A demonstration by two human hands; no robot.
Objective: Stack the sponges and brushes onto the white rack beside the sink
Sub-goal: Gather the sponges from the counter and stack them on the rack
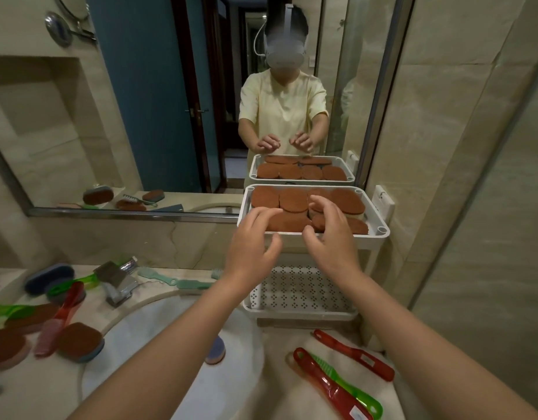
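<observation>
The white rack (379, 234) stands at the right of the sink against the mirror. Its top tray is filled with several brown oval sponges (293, 200); its perforated lower shelf (301, 291) is bare. My left hand (251, 237) and my right hand (330, 234) hover side by side at the tray's front edge, fingers spread and curled, holding nothing. More brown sponges (80, 339) and coloured brushes (69, 301) lie on the counter left of the sink. Red brushes (354, 354) and a green brush (349, 386) lie on the counter below the rack.
A chrome tap (119, 286) stands behind the white basin (171, 344), where a blue-backed sponge (215, 350) lies. A pale green brush (168, 280) rests behind the basin. The mirror (171, 101) reflects a person and the rack. A tiled wall closes the right side.
</observation>
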